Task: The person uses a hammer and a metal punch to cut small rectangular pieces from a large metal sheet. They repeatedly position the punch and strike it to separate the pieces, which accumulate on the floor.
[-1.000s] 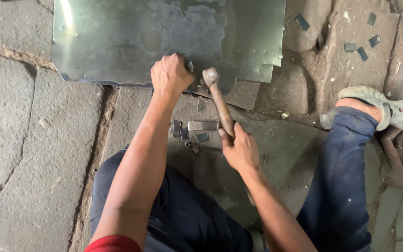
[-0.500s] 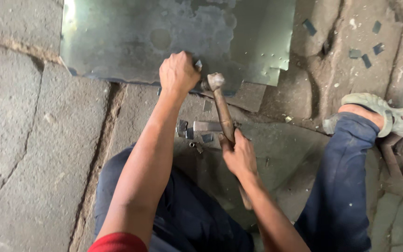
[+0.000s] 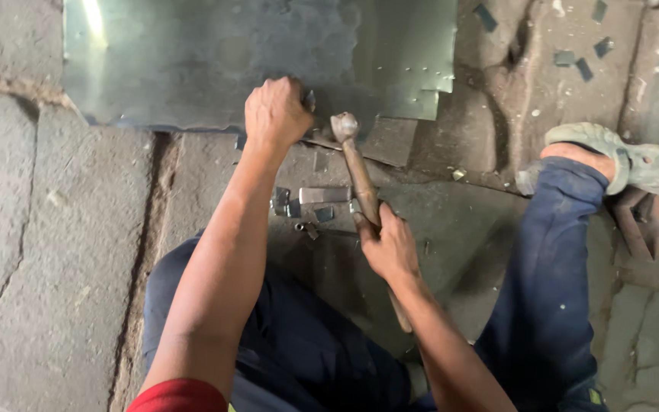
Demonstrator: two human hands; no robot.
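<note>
Grey-green sheet metal, a thin shiny rectangular sheet (image 3: pixel 215 53), fills the upper left and centre of the frame on a rough stone floor (image 3: pixel 47 252). I see my left hand (image 3: pixel 274 113) at its lower edge, fingers curled tight into a fist around something small that I cannot make out. My right hand (image 3: pixel 389 246), at centre frame, has its fingers wrapped around the brown wooden handle of a steel-headed hammer (image 3: pixel 354 164), whose head sits just right of the left fist, at the sheet's edge. Small flat metal offcuts (image 3: pixel 323 195) lie between my hands, more at upper right.
</note>
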